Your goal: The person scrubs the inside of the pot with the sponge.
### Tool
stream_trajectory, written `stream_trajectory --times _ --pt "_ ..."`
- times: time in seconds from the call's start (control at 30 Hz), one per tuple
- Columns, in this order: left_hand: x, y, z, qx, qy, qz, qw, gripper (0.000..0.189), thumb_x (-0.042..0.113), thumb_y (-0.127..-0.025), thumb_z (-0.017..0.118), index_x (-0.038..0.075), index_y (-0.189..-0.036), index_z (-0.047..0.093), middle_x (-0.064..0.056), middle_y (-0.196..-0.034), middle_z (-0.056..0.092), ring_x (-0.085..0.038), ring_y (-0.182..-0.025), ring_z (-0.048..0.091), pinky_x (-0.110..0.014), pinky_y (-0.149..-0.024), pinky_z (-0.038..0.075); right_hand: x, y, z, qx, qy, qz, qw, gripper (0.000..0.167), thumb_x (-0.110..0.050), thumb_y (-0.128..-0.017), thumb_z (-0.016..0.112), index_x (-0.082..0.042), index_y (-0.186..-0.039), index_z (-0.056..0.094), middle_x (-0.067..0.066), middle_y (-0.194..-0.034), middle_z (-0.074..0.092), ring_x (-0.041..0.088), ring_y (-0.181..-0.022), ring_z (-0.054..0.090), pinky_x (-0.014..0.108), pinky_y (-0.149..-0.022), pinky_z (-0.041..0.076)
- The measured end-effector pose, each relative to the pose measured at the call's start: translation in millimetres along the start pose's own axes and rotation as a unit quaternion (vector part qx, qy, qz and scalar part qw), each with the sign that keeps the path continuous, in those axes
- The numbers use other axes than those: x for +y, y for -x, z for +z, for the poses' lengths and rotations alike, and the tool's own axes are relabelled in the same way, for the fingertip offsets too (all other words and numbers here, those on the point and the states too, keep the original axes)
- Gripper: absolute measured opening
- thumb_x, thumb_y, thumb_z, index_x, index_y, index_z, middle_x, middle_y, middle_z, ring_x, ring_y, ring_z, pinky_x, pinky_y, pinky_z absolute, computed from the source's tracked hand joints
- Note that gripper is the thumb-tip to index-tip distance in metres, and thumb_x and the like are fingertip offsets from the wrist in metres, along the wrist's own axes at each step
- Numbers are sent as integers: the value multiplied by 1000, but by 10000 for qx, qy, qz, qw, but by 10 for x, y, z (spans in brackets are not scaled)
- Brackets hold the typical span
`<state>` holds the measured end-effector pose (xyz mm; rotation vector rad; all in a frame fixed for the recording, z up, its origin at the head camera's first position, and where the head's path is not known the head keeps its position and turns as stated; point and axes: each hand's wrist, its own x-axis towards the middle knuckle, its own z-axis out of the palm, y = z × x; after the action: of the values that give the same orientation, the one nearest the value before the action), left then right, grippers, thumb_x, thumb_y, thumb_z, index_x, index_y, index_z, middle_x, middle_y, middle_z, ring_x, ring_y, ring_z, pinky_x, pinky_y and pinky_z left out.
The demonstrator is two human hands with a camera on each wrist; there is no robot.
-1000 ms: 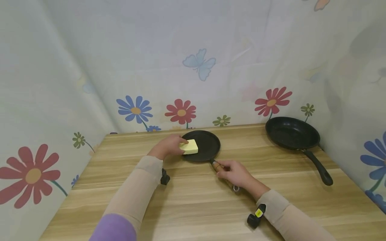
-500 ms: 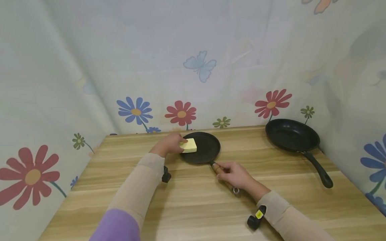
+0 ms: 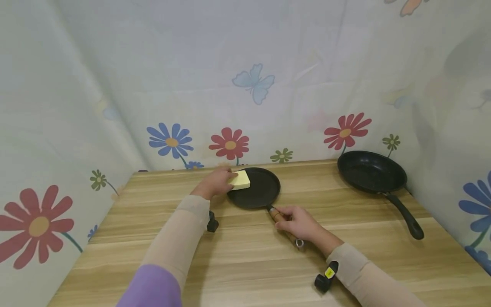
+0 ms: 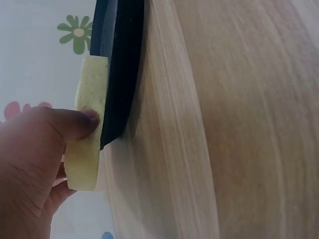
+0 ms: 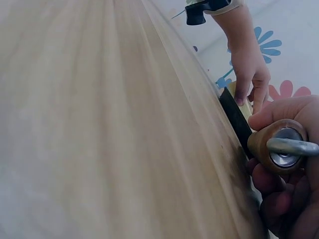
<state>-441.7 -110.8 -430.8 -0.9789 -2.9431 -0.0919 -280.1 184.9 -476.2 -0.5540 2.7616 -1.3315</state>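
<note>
A small flat black pan (image 3: 262, 190) with a wooden handle lies toward the back of the wooden table. My left hand (image 3: 216, 182) pinches a pale yellow sponge (image 3: 241, 181) at the pan's left side, overlapping its rim. In the left wrist view the thumb presses the near face of the sponge (image 4: 89, 149), which stands against the dark pan wall (image 4: 122, 74). My right hand (image 3: 301, 223) grips the wooden handle (image 3: 277, 214); the metal hanging ring (image 5: 294, 146) sticks out at its end. The sponge's underside is hidden in the head view.
A larger, deeper black frying pan (image 3: 371, 171) stands at the back right, its black handle (image 3: 405, 215) angled toward the front right. A flower-printed cloth (image 3: 299, 106) hangs behind the wooden table (image 3: 245, 264) and along both sides.
My left hand has slid the sponge a little away from me along the pan's left side, toward the far rim. The right hand stays on the handle, and the pan hardly shifts.
</note>
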Motion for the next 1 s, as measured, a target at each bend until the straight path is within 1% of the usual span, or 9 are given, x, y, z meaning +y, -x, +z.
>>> stream_trajectory --times 0.1,0.17,0.27,0.33,0.47,0.63,0.73,0.87,1.0 --pt "-28 -14 29 151 -62 53 9999 49 19 -95 66 5 -141 59 -18 -121 59 -32 -112 53 -45 -105 41 -5 3 -5 -39 46 -39 10000 52 -20 -85 74 -6 -134 66 -1 -90 69 13 -77 59 28 -69 49" --pt "-43 -31 46 219 -74 67 9997 49 18 -95 66 4 -141 59 -18 -121 59 -33 -114 53 -45 -109 38 -8 3 -8 -53 60 -63 9999 52 -19 -85 74 -5 -134 66 0 -90 69 13 -77 58 28 -69 49" --pt "-48 -64 51 226 -103 45 9997 49 19 -95 66 5 -142 58 -18 -124 59 -34 -119 52 -46 -116 31 -7 -1 -8 -54 136 -88 9999 52 -19 -84 75 -5 -133 66 0 -89 68 13 -77 57 28 -69 48" --pt "-40 -88 42 203 -121 -10 9997 49 20 -96 66 7 -142 58 -18 -128 59 -34 -123 51 -46 -118 29 -5 -6 -9 -57 164 -117 9998 52 -19 -84 75 -5 -133 66 0 -89 67 13 -76 57 27 -69 48" --pt "3 -114 16 158 -210 -138 9996 50 22 -96 66 10 -143 59 -16 -131 58 -34 -124 51 -45 -115 32 1 -16 -10 -78 202 -184 9996 52 -19 -83 74 -4 -133 66 -1 -89 67 12 -76 57 27 -68 48" --pt "63 -140 10 274 -376 -136 9988 46 21 -94 67 10 -139 63 -15 -126 59 -35 -116 53 -47 -113 35 14 -28 -16 -166 241 -321 9991 50 -17 -84 74 -6 -132 68 -2 -84 64 13 -74 56 27 -66 47" --pt "82 -168 40 369 -381 -159 9985 45 20 -94 67 9 -137 64 -15 -125 59 -35 -114 54 -47 -110 37 24 -32 -22 -215 242 -328 9989 48 -18 -84 74 -8 -130 69 -4 -83 63 12 -74 55 27 -65 47" --pt "98 -220 100 495 -299 -248 9980 47 20 -94 67 9 -140 62 -15 -128 59 -35 -118 52 -45 -109 38 34 -31 -28 -219 225 -312 9990 47 -18 -85 74 -9 -130 69 -4 -83 63 12 -73 56 27 -65 47" --pt "152 -268 163 676 -359 -167 9969 48 20 -94 68 6 -139 61 -17 -130 60 -37 -117 54 -45 -107 41 37 -12 -17 -189 236 -328 9990 48 -18 -84 74 -7 -130 69 -3 -84 63 12 -74 56 27 -65 47"
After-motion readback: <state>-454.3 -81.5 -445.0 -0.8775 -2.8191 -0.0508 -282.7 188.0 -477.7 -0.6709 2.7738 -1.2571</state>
